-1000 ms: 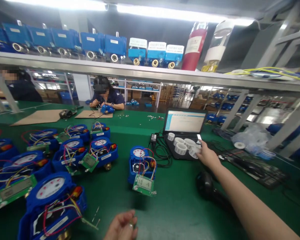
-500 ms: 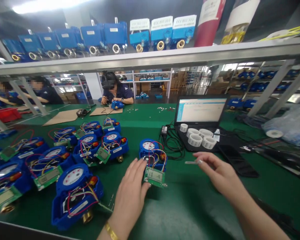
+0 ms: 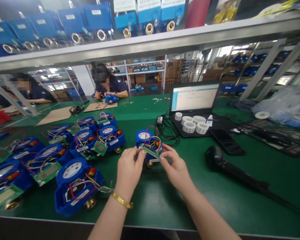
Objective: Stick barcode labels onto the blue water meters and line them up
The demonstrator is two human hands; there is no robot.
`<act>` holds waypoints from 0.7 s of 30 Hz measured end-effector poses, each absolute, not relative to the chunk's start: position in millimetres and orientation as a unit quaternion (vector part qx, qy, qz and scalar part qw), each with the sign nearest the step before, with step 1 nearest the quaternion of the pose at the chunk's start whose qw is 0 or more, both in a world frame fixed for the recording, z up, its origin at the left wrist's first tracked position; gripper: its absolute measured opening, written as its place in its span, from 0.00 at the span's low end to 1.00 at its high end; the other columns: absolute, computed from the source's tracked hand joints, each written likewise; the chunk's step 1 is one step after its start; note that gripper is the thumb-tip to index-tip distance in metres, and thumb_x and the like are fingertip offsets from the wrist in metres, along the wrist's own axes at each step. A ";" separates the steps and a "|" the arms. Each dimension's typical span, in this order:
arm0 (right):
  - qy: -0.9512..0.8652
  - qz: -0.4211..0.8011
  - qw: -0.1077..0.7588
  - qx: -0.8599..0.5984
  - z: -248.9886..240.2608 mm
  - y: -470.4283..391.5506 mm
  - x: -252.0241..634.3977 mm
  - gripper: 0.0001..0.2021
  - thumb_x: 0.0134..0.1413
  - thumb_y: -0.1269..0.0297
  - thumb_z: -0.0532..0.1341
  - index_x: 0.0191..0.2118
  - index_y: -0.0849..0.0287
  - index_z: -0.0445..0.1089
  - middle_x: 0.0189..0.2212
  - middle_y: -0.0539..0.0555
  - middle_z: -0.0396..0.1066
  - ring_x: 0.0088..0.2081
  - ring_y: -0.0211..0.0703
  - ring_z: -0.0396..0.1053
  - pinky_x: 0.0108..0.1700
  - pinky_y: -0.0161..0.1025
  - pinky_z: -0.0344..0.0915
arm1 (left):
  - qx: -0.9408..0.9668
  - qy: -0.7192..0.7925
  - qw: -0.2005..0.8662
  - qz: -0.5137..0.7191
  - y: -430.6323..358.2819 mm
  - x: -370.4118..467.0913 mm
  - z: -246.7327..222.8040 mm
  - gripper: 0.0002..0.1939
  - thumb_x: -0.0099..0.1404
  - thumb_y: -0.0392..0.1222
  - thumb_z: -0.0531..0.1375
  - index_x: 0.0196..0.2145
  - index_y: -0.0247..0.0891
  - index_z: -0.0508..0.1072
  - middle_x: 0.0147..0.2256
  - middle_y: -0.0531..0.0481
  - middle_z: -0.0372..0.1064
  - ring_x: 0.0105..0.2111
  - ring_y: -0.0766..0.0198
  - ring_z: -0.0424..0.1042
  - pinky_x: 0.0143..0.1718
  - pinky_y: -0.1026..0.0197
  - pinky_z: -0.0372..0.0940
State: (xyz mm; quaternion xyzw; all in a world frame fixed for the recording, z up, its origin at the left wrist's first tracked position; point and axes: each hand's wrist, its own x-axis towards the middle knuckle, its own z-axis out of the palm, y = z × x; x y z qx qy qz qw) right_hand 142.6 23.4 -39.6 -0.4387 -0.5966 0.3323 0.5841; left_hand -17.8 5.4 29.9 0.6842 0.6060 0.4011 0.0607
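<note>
In front of me stands an open blue water meter (image 3: 137, 141) with a round white dial, loose coloured wires and a brass fitting low at its front. A green circuit board (image 3: 150, 150), wired to this meter, is tilted up over its front. My left hand (image 3: 130, 166) pinches the board's left end between thumb and fingers. My right hand (image 3: 176, 166) is closed at the board's right end, thumb and fingertips on its edge. The thin clear strip seen earlier in the right hand does not show now.
Several open blue meters (image 3: 75, 193) with wires and boards fill the left. To the right lie a black handheld scanner (image 3: 236, 171), a phone (image 3: 227, 141) and a laptop (image 3: 195, 96) with label rolls (image 3: 189, 127). A shelf (image 3: 145, 43) crosses above; a co-worker (image 3: 110, 85) sits opposite.
My right hand has moved left from beside the phone to the board's right end. The board has tilted, its display no longer facing me. The view has shifted, bringing the scanner into sight.
</note>
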 end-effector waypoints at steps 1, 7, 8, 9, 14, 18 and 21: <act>-0.591 0.325 0.590 -0.444 -39.4 22.7 136.9 0.09 0.53 0.58 0.59 0.30 0.58 0.70 0.55 0.62 0.60 0.55 0.55 0.61 0.45 0.47 0.68 | 0.683 0.612 0.054 0.395 6.1 -17.4 30.6 0.16 0.67 0.48 0.51 0.30 0.38 0.74 0.31 0.47 0.73 0.34 0.59 0.70 0.37 0.60 0.62; -0.572 0.267 0.606 -0.483 -38.3 23.7 117.7 0.09 0.52 0.58 0.57 0.28 0.58 0.68 0.55 0.64 0.58 0.56 0.56 0.59 0.53 0.54 0.61 | 0.671 0.641 0.059 0.367 7.8 -16.8 33.2 0.19 0.67 0.49 0.51 0.30 0.36 0.75 0.27 0.49 0.72 0.30 0.61 0.68 0.34 0.61 0.57; -0.571 0.264 0.606 -0.488 -38.0 24.0 116.6 0.09 0.52 0.58 0.57 0.29 0.58 0.68 0.55 0.64 0.58 0.56 0.56 0.59 0.54 0.55 0.60 | 0.670 0.643 0.059 0.366 7.8 -16.7 33.5 0.18 0.67 0.49 0.51 0.30 0.36 0.75 0.28 0.49 0.72 0.30 0.61 0.68 0.34 0.62 0.57; -0.570 0.260 0.605 -0.491 -37.7 24.2 115.9 0.09 0.52 0.58 0.57 0.29 0.58 0.68 0.55 0.64 0.58 0.56 0.56 0.60 0.54 0.55 0.60 | 0.670 0.643 0.058 0.366 7.7 -16.5 33.7 0.18 0.67 0.49 0.52 0.30 0.36 0.76 0.28 0.49 0.72 0.30 0.61 0.68 0.34 0.62 0.57; -0.568 0.239 0.606 -0.503 -36.1 25.0 113.7 0.09 0.52 0.59 0.57 0.29 0.58 0.68 0.54 0.65 0.59 0.54 0.55 0.61 0.54 0.55 0.60 | 0.672 0.637 0.065 0.372 7.0 -16.7 33.9 0.17 0.67 0.48 0.52 0.31 0.36 0.76 0.28 0.49 0.72 0.31 0.62 0.68 0.33 0.62 0.56; -0.569 0.221 0.603 -0.513 -35.0 25.4 111.6 0.08 0.52 0.60 0.57 0.30 0.58 0.68 0.53 0.65 0.60 0.54 0.55 0.61 0.53 0.54 0.60 | 0.669 0.635 0.069 0.380 7.2 -18.4 32.1 0.18 0.67 0.49 0.52 0.31 0.35 0.75 0.29 0.48 0.72 0.31 0.62 0.68 0.34 0.62 0.57; -0.571 0.208 0.601 -0.520 -34.4 25.4 110.3 0.08 0.53 0.61 0.57 0.29 0.58 0.67 0.53 0.65 0.60 0.54 0.56 0.60 0.53 0.54 0.60 | 0.671 0.632 0.065 0.382 8.0 -19.5 29.5 0.18 0.67 0.50 0.52 0.31 0.35 0.75 0.29 0.49 0.72 0.31 0.61 0.68 0.34 0.62 0.57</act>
